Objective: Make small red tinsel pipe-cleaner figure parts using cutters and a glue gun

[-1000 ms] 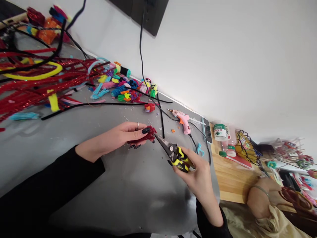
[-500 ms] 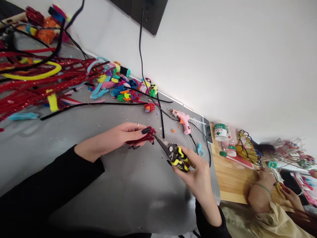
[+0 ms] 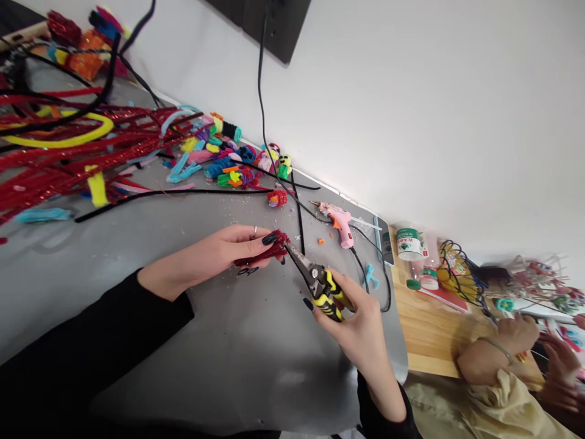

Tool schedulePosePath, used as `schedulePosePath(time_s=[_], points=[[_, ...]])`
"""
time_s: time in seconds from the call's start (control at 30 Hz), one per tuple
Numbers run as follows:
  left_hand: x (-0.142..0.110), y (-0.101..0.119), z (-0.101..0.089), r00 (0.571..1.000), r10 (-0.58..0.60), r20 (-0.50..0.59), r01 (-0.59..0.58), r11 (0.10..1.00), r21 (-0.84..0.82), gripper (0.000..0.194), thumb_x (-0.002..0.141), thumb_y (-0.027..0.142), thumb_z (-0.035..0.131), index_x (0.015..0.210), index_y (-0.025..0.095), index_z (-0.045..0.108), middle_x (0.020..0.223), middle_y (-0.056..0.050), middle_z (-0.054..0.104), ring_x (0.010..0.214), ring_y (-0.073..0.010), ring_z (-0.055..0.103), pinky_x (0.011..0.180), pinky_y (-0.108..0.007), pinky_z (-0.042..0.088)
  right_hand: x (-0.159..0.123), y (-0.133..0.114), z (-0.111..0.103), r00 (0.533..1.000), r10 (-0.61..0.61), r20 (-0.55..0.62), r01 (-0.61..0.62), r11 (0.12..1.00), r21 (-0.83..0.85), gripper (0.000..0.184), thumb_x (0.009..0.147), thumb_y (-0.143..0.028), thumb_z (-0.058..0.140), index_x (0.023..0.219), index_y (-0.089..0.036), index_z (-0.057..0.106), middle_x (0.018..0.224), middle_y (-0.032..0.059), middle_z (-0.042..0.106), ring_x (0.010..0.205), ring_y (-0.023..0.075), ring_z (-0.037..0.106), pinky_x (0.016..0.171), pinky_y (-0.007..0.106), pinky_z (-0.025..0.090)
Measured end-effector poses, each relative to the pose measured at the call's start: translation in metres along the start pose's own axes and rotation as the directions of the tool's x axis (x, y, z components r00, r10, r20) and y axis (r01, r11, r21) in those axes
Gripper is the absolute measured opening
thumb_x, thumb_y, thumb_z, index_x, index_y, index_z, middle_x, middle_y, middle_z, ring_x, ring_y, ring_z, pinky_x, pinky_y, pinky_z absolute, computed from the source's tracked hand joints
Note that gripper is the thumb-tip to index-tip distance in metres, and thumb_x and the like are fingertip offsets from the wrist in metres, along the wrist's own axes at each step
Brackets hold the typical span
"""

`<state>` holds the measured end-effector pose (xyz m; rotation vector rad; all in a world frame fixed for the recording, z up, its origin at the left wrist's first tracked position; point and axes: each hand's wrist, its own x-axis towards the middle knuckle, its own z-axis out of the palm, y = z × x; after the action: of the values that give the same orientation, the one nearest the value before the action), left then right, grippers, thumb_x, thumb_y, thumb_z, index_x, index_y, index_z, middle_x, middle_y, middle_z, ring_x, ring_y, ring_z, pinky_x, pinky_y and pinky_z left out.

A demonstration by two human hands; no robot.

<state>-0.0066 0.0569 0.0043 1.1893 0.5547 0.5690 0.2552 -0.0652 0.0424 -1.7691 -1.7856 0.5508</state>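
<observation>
Between the thumb and fingers of my left hand [image 3: 242, 245] is a small bundle of dark red glittery pipe cleaners [image 3: 276, 245]. My right hand [image 3: 359, 317] is wrapped round the black and yellow handles of long-nosed pliers [image 3: 315, 275]. The tips of the pliers meet the right end of the red bundle; whether the jaws grip a strand is too small to tell. Beyond the hands, a pink glue gun [image 3: 340, 224] lies on the grey tabletop [image 3: 256, 366], and a small red and orange pipe-cleaner piece [image 3: 276, 198] sits near it.
Many red pipe cleaners [image 3: 123, 149] spread over the left side. Small colourful pipe-cleaner figures [image 3: 228, 167] line the wall. A black cable [image 3: 260, 79] hangs down to the glue gun. At right, a phone [image 3: 386, 244] lies near bottles, and a co-worker's hands [image 3: 516, 335] are busy.
The pliers have tilted slightly and my right hand has shifted a little left, its fingers loosening on the handles. My left hand stays nearly still. The co-worker's hands have moved.
</observation>
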Motion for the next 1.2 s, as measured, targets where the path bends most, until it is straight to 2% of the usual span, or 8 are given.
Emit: schedulePosePath(time_s=[0.4, 0.6, 0.8, 0.93, 1.07, 1.2], points=[[0.000, 0.000, 0.000, 0.999, 0.007, 0.040, -0.007, 1.000, 0.001, 0.049, 0.101, 0.062, 0.065, 0.080, 0.018, 0.059, 0.069, 0.002, 0.049, 0.063, -0.0134, 0.042, 0.062, -0.030, 0.032, -0.007, 0.009, 0.000, 0.998, -0.060, -0.017, 0.059, 0.996, -0.066, 0.035, 0.083, -0.022, 0.070, 0.117, -0.019, 0.080, 0.089, 0.0060, 0.078, 0.066, 0.0171, 0.066, 0.051, 0.023, 0.050], [-0.001, -0.001, 0.000, 0.999, -0.022, 0.037, 0.021, 0.999, 0.028, 0.050, 0.101, 0.064, 0.063, 0.082, 0.018, 0.059, 0.070, 0.002, 0.051, 0.064, -0.0131, 0.043, 0.062, -0.029, 0.031, -0.005, 0.005, -0.001, 0.992, -0.130, -0.007, 0.129, 0.989, -0.071, 0.045, 0.082, -0.017, 0.069, 0.127, -0.019, 0.077, 0.091, 0.0041, 0.076, 0.066, 0.0145, 0.062, 0.057, 0.022, 0.054], [-0.001, -0.002, 0.000, 0.998, -0.032, 0.047, 0.031, 0.999, 0.039, 0.053, 0.100, 0.067, 0.064, 0.082, 0.018, 0.059, 0.068, 0.002, 0.051, 0.062, -0.0127, 0.040, 0.059, -0.030, 0.028, -0.006, 0.007, -0.003, 0.991, -0.136, -0.006, 0.135, 0.986, -0.100, 0.036, 0.084, -0.018, 0.069, 0.119, -0.018, 0.078, 0.094, 0.0064, 0.079, 0.065, 0.0148, 0.061, 0.053, 0.022, 0.052], [-0.001, -0.002, -0.001, 0.998, -0.039, 0.045, 0.038, 0.999, 0.039, 0.054, 0.100, 0.068, 0.064, 0.082, 0.017, 0.059, 0.069, 0.002, 0.051, 0.063, -0.0125, 0.040, 0.059, -0.030, 0.028, -0.008, 0.012, -0.002, 0.985, -0.171, -0.023, 0.166, 0.977, -0.131, 0.035, 0.087, -0.019, 0.070, 0.121, -0.018, 0.078, 0.091, 0.0062, 0.079, 0.061, 0.0151, 0.060, 0.052, 0.023, 0.051], [-0.001, -0.002, -0.001, 0.998, -0.050, 0.044, 0.048, 0.998, 0.040, 0.053, 0.099, 0.069, 0.064, 0.087, 0.017, 0.062, 0.069, 0.001, 0.053, 0.063, -0.0124, 0.040, 0.058, -0.029, 0.028, -0.011, 0.015, 0.000, 0.979, -0.200, -0.040, 0.194, 0.972, -0.130, 0.035, 0.090, -0.020, 0.070, 0.124, -0.019, 0.077, 0.087, 0.0058, 0.078, 0.063, 0.0167, 0.065, 0.053, 0.023, 0.051], [-0.001, -0.001, 0.000, 0.999, -0.038, 0.021, 0.037, 0.998, 0.042, 0.052, 0.097, 0.068, 0.066, 0.087, 0.017, 0.063, 0.068, 0.001, 0.052, 0.062, -0.0129, 0.041, 0.057, -0.029, 0.030, -0.010, 0.013, 0.000, 0.989, -0.147, -0.024, 0.144, 0.986, -0.089, 0.034, 0.087, -0.020, 0.070, 0.120, -0.018, 0.079, 0.092, 0.0066, 0.080, 0.069, 0.0180, 0.071, 0.058, 0.023, 0.054]])
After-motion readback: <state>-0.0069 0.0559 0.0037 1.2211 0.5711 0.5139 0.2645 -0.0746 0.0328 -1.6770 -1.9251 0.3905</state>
